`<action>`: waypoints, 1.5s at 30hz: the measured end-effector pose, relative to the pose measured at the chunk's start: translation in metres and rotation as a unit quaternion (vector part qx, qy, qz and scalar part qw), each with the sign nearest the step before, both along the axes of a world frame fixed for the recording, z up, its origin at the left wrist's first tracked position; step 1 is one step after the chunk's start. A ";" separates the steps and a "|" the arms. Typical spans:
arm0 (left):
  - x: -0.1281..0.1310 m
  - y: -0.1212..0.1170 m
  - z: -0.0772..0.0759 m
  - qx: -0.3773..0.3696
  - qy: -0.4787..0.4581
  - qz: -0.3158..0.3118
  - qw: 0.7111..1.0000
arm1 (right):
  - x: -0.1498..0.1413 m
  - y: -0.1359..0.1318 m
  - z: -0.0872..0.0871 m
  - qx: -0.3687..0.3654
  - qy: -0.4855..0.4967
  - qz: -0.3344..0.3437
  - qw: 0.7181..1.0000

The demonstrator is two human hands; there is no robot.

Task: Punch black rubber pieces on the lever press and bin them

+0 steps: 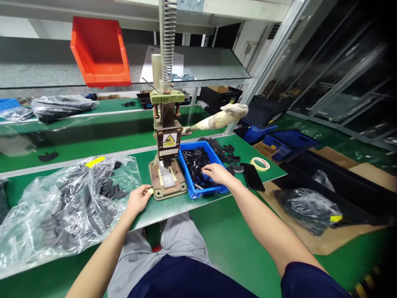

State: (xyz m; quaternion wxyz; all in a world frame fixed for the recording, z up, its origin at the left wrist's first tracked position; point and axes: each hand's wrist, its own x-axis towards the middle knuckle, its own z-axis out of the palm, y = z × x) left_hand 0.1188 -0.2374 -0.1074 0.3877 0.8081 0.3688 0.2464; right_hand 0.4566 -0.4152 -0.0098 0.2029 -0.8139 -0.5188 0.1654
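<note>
My right hand (216, 173) reaches into a blue bin (194, 193) of small black parts (194, 159). Its fingers are pinched together at the parts; whatever is between them is too small to make out. On the green table, my left hand (139, 199) rests beside the base of a hand press (169, 140), its fingers curled and a yellow cover on one fingertip. Anything inside that hand is hidden. A pale plate (167, 179) lies on the press base under the ram. Left of my left hand is a clear plastic bag (83, 203) with curved dark pieces (107, 188).
The press lever, wrapped in pale cloth (221, 116), sticks out over the bin. Loose curved dark pieces (229, 157), a tape roll (260, 164) and a black phone-like slab (253, 177) lie right of it. A red bin (101, 54) hangs over the shelf edge. Boxes stand at right.
</note>
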 end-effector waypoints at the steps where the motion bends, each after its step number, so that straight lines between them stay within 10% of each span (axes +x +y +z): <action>1: 0.000 0.001 0.001 -0.013 -0.016 0.010 1.000 | -0.002 -0.004 0.002 0.028 0.013 -0.010 0.999; 6: 0.001 -0.021 0.022 -0.067 -0.118 0.066 0.988 | -0.051 -0.022 -0.001 0.181 0.097 -0.051 0.977; 15: 0.006 -0.112 0.056 -0.215 -0.243 -0.085 0.942 | -0.170 -0.026 -0.023 0.274 0.251 0.112 0.922; 36: -0.026 -0.122 0.043 0.127 -0.243 -0.096 0.957 | -0.199 -0.036 -0.065 0.235 0.407 0.079 0.879; 45: -0.026 -0.123 0.035 0.121 -0.258 -0.073 0.956 | -0.195 -0.037 -0.063 0.252 0.397 0.091 0.878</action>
